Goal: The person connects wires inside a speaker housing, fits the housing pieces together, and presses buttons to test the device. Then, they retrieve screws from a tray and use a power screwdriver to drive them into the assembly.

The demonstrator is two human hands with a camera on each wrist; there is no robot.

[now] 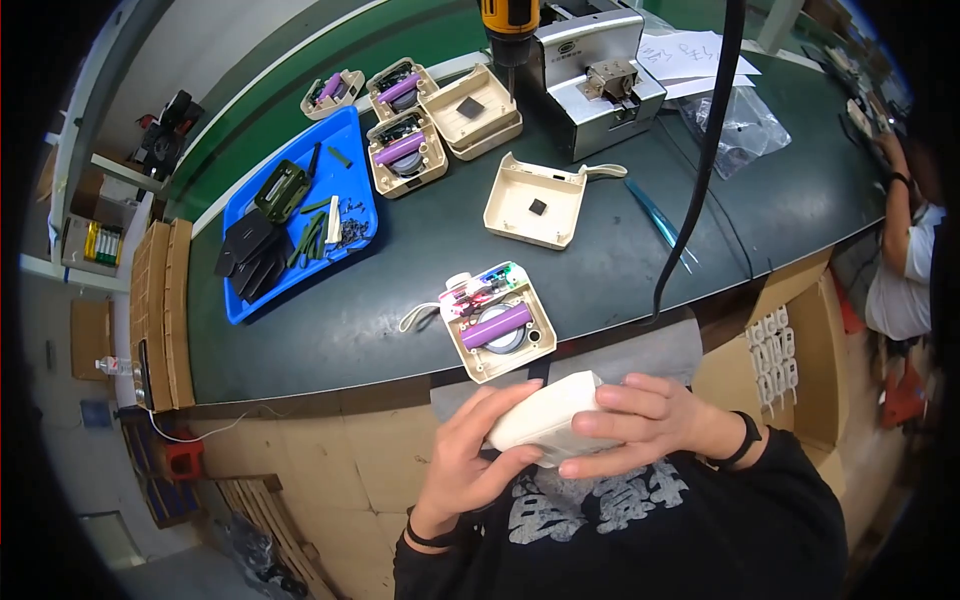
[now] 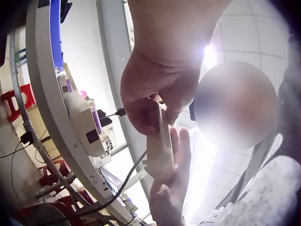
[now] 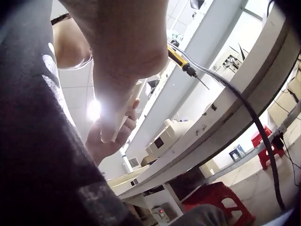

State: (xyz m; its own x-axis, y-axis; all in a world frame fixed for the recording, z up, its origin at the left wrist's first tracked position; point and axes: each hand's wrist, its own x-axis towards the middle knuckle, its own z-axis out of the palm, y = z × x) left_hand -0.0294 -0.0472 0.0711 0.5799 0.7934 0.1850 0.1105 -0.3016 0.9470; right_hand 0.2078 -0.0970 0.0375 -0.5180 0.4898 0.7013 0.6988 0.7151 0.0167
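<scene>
A cream plastic housing (image 1: 548, 415) is held between both hands over the lap, in front of the table edge. My left hand (image 1: 465, 455) grips its left end, thumb below and fingers above. Along its right side lies my right hand (image 1: 640, 420), fingers extended against the surface. In the left wrist view the housing (image 2: 160, 148) is seen edge-on between the two hands. Just beyond, at the table edge, an open housing (image 1: 500, 325) shows a purple cell, a round part, wires and a strap. Farther back sits an empty cream shell (image 1: 537, 205) with a small dark square.
A blue tray (image 1: 335, 255) with dark and green parts stands left. Several open housings (image 1: 405, 150) and a shell (image 1: 470, 108) sit at the back. A power driver (image 1: 510, 25), its black cable, a silver machine (image 1: 597, 85) and tweezers (image 1: 660, 222) are there. Another person is at right.
</scene>
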